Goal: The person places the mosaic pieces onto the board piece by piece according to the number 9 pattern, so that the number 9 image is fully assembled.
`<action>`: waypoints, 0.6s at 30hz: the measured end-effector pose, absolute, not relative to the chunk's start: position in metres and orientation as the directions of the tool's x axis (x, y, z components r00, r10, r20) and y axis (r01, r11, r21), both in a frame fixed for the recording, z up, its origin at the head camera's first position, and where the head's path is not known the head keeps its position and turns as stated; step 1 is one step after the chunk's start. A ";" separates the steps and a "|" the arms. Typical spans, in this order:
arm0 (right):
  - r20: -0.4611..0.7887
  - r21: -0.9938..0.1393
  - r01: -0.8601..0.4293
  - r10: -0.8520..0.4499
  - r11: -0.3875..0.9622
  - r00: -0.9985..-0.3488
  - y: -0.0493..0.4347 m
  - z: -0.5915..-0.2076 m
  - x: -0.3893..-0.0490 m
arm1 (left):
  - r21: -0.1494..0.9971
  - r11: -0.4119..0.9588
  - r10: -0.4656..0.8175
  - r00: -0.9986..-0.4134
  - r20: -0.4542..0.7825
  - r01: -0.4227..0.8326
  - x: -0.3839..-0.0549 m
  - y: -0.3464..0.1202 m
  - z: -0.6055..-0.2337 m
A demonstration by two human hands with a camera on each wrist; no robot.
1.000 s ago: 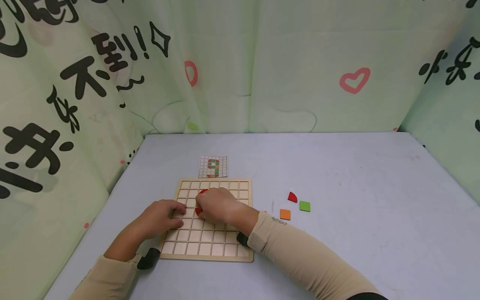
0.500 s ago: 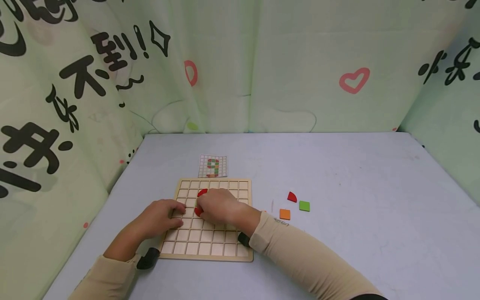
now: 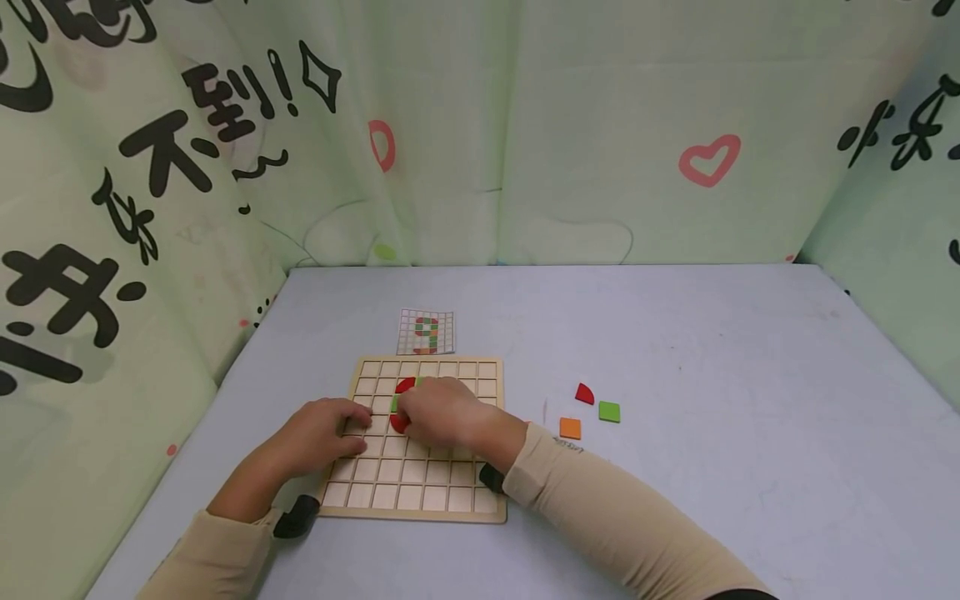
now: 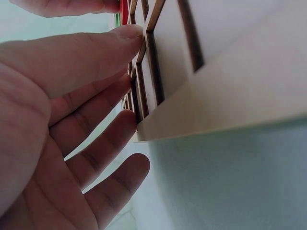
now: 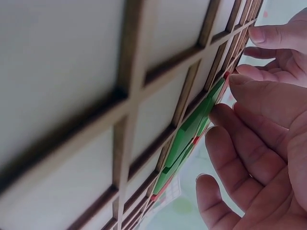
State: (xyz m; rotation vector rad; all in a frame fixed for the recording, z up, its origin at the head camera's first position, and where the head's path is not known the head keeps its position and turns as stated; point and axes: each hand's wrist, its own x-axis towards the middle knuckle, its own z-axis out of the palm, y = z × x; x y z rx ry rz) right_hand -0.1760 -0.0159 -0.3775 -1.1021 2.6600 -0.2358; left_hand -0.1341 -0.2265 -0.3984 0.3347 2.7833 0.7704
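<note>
- Left of the middle of the gridded board (image 3: 390, 497), the right grip (image 3: 442, 411) bends over a few coloured pieces; in the right wrist view its thumb and fingers are partly curled, with a gap between them.
- Right at this grip's thumb tip lies the near red piece (image 3: 398, 423), a rounded shape on the board; whether the thumb and fingers pinch it or only touch it, I cannot tell.
- Just beyond the near red piece, beside the fingertips, a green tile (image 3: 394, 405) shows in part, and past it the far red piece (image 3: 405, 385).
- Along the far side of the right grip, mostly covered by it, peeks a second green tile (image 3: 420, 381).
- Left of the right grip, the left grip (image 3: 326, 429) is spread, thumb and fingers apart with nothing held between them; it touches the board at its left edge.
- Beyond the right grip, just past the board's far edge, a card (image 3: 426, 332) with a small grid and a coloured figure lies on the counter (image 3: 712, 358).
- To the right of the right grip, past its wrist, an orange square (image 3: 570, 428), a green square (image 3: 609, 412) and a loose red piece (image 3: 585, 394) lie near one another on the counter.
- Well beyond both grips hangs a pale green curtain (image 3: 585, 100) with dark lettering.
</note>
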 end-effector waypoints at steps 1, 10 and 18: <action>-0.169 -0.247 -0.669 -0.711 0.701 -0.683 -0.015 -0.378 -0.176 | 0.526 0.835 0.280 -0.946 -0.160 0.159 -0.134 -0.227 -0.398; -0.169 -0.266 -0.653 -0.701 0.709 -0.693 -0.006 -0.374 -0.178 | 0.534 0.829 0.291 -0.943 -0.162 0.164 -0.135 -0.227 -0.398; -0.153 -0.315 -0.645 -0.708 0.696 -0.689 0.005 -0.363 -0.177 | 0.539 0.826 0.297 -0.940 -0.166 0.166 -0.135 -0.228 -0.398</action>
